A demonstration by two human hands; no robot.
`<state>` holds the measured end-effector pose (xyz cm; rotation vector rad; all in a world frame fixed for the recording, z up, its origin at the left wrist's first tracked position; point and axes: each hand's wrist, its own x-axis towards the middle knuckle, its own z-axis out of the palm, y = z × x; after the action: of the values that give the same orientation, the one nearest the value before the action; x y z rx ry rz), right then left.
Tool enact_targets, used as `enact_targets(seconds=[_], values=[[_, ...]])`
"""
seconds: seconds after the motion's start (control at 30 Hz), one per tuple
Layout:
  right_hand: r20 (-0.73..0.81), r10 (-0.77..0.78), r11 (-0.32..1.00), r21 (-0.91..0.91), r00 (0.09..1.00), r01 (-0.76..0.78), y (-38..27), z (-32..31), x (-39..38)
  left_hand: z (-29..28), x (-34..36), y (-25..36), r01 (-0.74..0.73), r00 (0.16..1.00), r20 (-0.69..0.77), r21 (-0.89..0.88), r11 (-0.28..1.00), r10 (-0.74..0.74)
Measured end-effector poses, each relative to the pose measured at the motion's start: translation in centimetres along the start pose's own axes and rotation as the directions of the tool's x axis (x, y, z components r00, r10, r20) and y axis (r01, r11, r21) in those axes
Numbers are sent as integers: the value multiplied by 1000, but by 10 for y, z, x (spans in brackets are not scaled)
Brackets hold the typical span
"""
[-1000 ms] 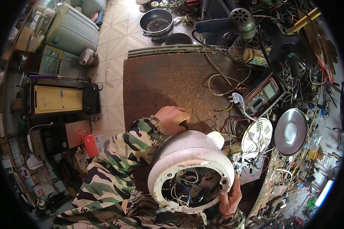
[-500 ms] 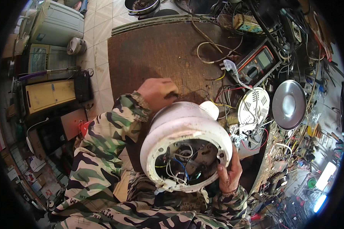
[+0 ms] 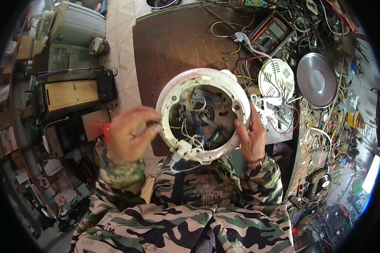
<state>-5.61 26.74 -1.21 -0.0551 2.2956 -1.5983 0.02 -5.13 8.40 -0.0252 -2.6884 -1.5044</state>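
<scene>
White housing (image 3: 198, 75) — right hand (image 3: 253, 139) grips its right side, left hand (image 3: 130, 134) beside it — grasp unclear

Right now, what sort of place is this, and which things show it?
Probably an appliance repair workshop: a digital multimeter, an open white housing with exposed wiring, and a separate round slotted cover are all in view.

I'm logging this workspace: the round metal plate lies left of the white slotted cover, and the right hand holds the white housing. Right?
Not quite: in the head view, the round metal plate lies right of the white slotted cover. The right hand does hold the white housing.
</scene>
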Motion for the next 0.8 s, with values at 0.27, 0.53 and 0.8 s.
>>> enact_targets(seconds=[0.27,0.53,0.8], values=[[-67,-67,998,-21,995,66,9,5,-1,91,-65,27,33,995,95,-71,997,-26],[-91,-60,998,32,994,63,7,7,-3,86,-86,13,82,988,-137,102,991,-67],[-130,-112,990,67,985,121,12,12,-3,97,-63,10,-176,984,20,300,938,178]])
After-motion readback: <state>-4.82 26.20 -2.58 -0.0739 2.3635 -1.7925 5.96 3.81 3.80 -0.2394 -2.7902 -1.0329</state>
